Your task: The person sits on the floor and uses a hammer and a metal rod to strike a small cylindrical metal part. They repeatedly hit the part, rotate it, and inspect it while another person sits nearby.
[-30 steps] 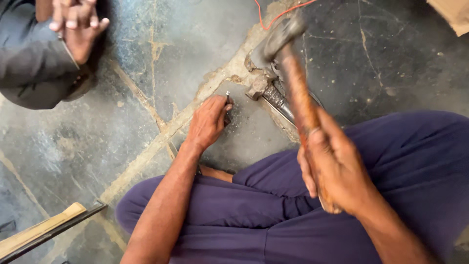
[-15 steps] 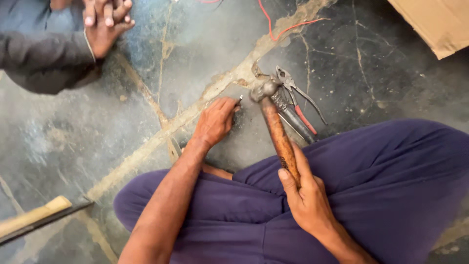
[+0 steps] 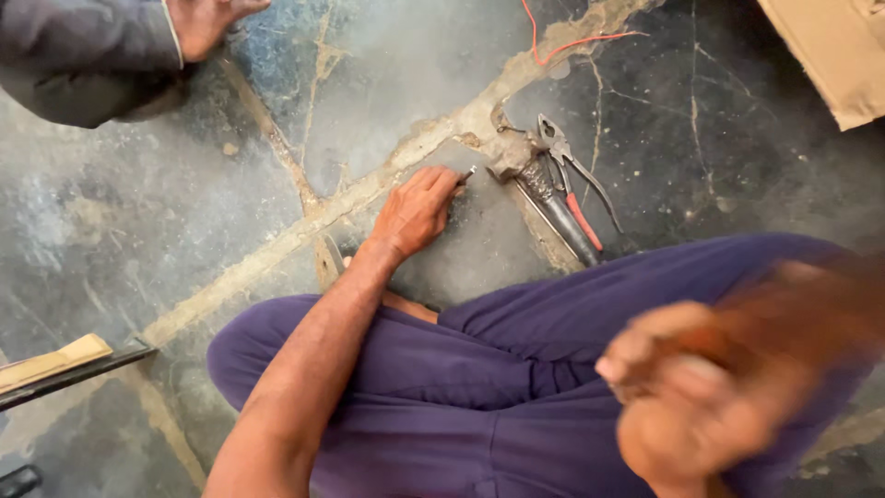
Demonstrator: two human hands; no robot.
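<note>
— Small metal pin (image 3: 468, 171)?
— Short, thin, silvery. Pinched at the fingertips of the left hand (image 3: 415, 210), held low against the stone floor (image 3: 138, 231), mid-scene, far side of the knee.
— And the wooden handle (image 3: 784, 314)?
— Brown, badly blurred. Gripped in the closed right hand (image 3: 691, 406), near right, slanting up toward the right edge. Too smeared to make out its head.

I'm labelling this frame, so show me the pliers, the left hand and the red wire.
pliers (image 3: 579, 189): head view, on the handles just below the pivot.
left hand (image 3: 417, 210): head view, on the back of the hand.
red wire (image 3: 576, 42): head view, on its bend on the floor.
</note>
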